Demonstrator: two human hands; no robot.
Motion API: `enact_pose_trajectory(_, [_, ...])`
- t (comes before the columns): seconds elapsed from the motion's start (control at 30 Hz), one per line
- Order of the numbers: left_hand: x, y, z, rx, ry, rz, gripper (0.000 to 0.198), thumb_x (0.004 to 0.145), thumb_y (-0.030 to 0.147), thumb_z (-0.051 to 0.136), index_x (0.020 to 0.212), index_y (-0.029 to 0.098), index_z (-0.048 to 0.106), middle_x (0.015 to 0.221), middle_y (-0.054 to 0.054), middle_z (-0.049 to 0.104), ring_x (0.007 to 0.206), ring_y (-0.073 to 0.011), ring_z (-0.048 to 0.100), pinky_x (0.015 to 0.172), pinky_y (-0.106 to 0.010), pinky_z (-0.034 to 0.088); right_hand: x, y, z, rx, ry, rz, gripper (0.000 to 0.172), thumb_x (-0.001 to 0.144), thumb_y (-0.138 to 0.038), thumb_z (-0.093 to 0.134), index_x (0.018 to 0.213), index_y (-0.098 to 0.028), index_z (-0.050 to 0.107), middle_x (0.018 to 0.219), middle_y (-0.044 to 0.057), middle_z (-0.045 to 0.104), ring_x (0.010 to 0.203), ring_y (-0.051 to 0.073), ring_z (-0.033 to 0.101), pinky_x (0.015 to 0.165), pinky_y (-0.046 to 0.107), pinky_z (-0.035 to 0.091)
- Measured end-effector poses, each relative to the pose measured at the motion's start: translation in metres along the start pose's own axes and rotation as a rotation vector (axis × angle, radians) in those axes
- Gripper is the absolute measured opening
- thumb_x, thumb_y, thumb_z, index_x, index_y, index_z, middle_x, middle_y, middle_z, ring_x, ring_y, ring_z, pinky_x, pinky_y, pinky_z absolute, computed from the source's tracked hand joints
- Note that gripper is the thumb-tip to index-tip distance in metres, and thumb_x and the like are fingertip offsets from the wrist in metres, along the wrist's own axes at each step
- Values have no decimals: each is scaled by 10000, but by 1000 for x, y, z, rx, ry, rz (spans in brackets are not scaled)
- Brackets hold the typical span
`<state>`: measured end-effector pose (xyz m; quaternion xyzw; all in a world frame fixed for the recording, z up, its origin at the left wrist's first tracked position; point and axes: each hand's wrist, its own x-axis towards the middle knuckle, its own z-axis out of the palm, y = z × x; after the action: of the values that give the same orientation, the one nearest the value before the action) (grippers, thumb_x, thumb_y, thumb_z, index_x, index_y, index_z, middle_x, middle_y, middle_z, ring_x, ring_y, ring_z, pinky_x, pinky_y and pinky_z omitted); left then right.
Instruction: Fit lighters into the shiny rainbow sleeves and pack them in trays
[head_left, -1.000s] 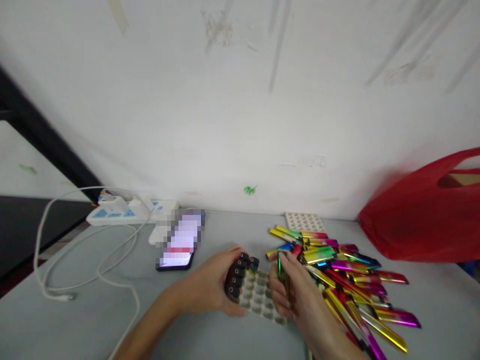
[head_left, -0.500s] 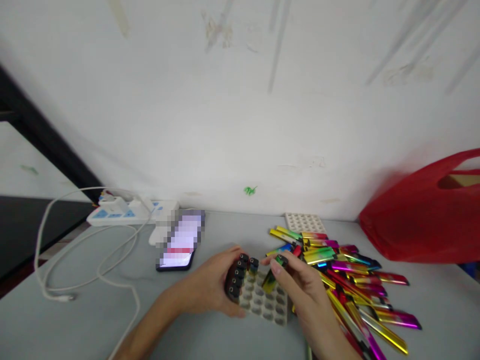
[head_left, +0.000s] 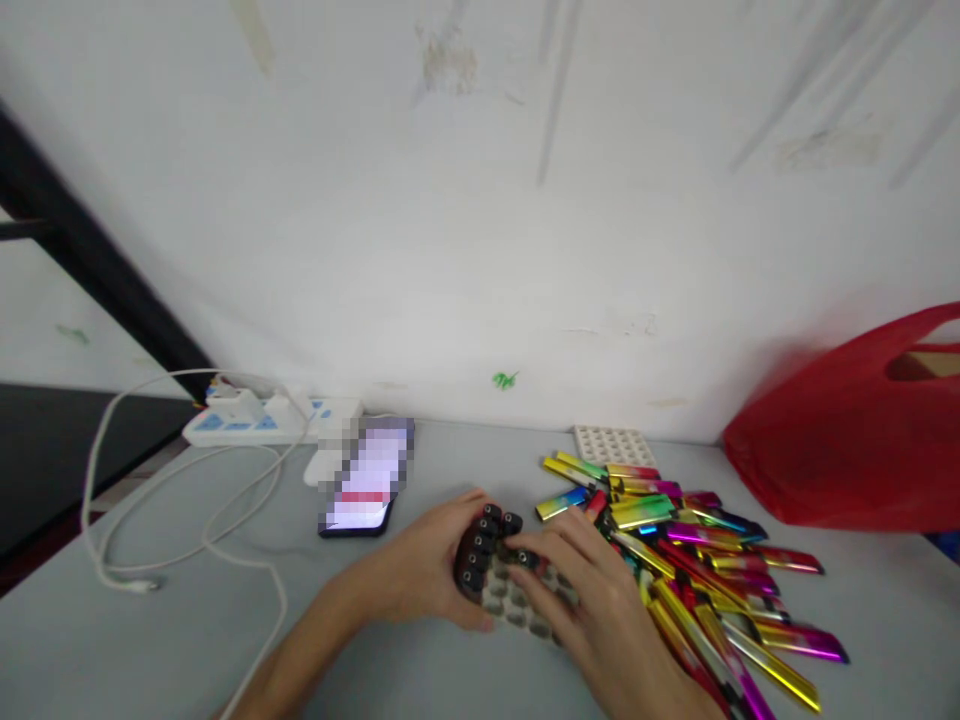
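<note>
My left hand [head_left: 435, 562] grips the pale tray [head_left: 513, 609] at the side where dark-topped sticks [head_left: 478, 541] stand; my right hand [head_left: 592, 600] pinches another stick [head_left: 527, 558] over it; right of the tray spreads a shiny heap [head_left: 682, 535], left of it lies a phone [head_left: 364, 512]

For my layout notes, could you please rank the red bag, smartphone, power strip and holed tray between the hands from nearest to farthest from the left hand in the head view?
1. Holed tray: just right of the left hand
2. Smartphone: farther back, left
3. Power strip: far left
4. Red bag: far right
</note>
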<state>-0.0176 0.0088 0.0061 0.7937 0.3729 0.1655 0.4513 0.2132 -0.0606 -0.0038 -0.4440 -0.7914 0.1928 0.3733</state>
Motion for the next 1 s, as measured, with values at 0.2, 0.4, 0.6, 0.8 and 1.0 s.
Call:
enact_pose_trajectory(0.2, [0, 1, 0, 1, 11, 12, 690, 594, 345, 992, 1191, 210, 673, 1158, -41, 677, 1062, -292, 648, 968, -363, 550, -1, 1, 0, -5, -2, 22, 184, 1069, -222, 623, 1223, -297, 688, 1115, 63, 666, 1069, 275, 642, 951, 422, 536])
enact_pose_trajectory(0.4, [0, 2, 0, 14, 7, 5, 671, 589, 336, 991, 1164, 206, 671, 1163, -41, 674, 1058, -287, 649, 989, -377, 539, -1, 2, 2, -18, -8, 17, 234, 1071, -209, 610, 1277, -300, 672, 1116, 64, 672, 1071, 277, 649, 946, 427, 549])
enact_pose_trajectory(0.6, [-1, 1, 0, 17, 14, 16, 653, 600, 322, 977, 1164, 213, 666, 1159, -41, 669, 1076, -290, 641, 999, -385, 538, 1, -1, 1, -40, 17, 27, 178, 1050, -177, 631, 1193, -269, 680, 1066, 63, 681, 1021, 271, 661, 918, 405, 558])
enact_pose_trajectory(0.8, [0, -1, 0, 27, 9, 14, 689, 588, 353, 999, 1181, 217, 675, 1149, -41, 660, 1069, -293, 643, 991, -379, 544, 0, -1, 3, -16, 24, 14, 204, 1038, -151, 629, 1194, -276, 667, 1042, 51, 665, 989, 269, 648, 879, 401, 519])
enact_pose_trajectory(1.0, [-2, 0, 2, 10, 24, -5, 727, 582, 353, 997, 1219, 228, 671, 1188, -47, 675, 1137, -320, 642, 1046, -407, 525, -1, 4, 6, 33, 17, 24, 281, 1061, -163, 603, 1301, -309, 615, 1068, 46, 642, 978, 251, 631, 869, 383, 512])
